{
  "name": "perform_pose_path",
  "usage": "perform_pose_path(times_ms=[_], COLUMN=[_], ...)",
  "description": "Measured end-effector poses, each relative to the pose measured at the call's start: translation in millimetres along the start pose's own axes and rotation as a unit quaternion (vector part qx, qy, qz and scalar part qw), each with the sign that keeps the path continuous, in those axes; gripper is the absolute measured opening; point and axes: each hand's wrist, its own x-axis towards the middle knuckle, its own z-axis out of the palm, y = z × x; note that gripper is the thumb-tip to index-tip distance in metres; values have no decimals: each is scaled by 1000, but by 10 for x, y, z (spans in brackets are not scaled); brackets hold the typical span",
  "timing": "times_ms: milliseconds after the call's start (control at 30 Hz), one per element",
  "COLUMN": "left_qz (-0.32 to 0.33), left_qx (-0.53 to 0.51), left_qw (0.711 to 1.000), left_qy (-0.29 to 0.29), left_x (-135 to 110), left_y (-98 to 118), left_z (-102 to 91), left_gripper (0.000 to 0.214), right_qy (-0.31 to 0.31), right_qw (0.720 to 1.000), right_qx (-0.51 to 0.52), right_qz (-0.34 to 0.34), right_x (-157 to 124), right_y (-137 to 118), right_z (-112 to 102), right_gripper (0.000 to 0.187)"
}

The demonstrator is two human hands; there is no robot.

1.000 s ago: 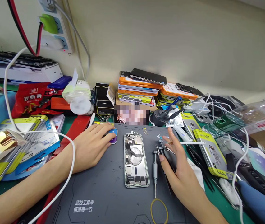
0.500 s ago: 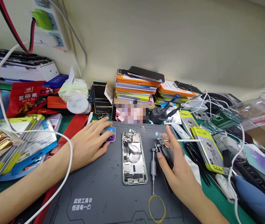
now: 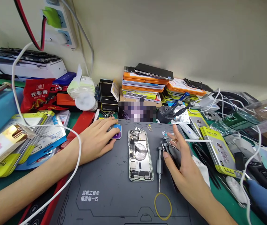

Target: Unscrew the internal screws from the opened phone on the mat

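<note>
An opened phone (image 3: pixel 141 156), its inner parts showing, lies face up on the dark grey mat (image 3: pixel 114 200) between my hands. My left hand (image 3: pixel 99 136) rests flat with fingers spread. Its fingertips cover part of a small rounded object with a blue and purple face (image 3: pixel 117 131). My right hand (image 3: pixel 185 165) hovers over or rests on several dark tools (image 3: pixel 172 150), thumb and index finger apart. A thin white stick (image 3: pixel 200 141) passes behind the index finger; whether the fingers grip it is unclear. A grey screwdriver (image 3: pixel 159 162) lies between phone and right hand.
A yellow rubber band (image 3: pixel 163 206) lies by the screwdriver tip. At the back stand a phone with a lit screen (image 3: pixel 136 112), stacked boxes (image 3: pixel 145 82) and a black tool holder (image 3: pixel 167 114). A white cable (image 3: pixel 79 147) crosses above my left forearm. Yellow packets (image 3: pixel 220 153) sit right.
The whole view has shifted, so things appear slightly farther right and most a little higher. Both hands keep their places relative to the mat. The picture on the back phone's screen has changed.
</note>
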Motion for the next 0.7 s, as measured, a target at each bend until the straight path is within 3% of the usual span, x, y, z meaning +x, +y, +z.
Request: perform_pose_path(times_ms=[700], left_qz=[17], left_qx=[15], left_qw=[1000], left_qy=[-20], left_x=[-27], left_y=[-61], left_z=[10], left_gripper=[27], right_qy=[-13], right_qw=[1000], right_qx=[13], right_qz=[13], right_x=[-2], right_y=[-55], right_z=[-14], right_gripper=[72])
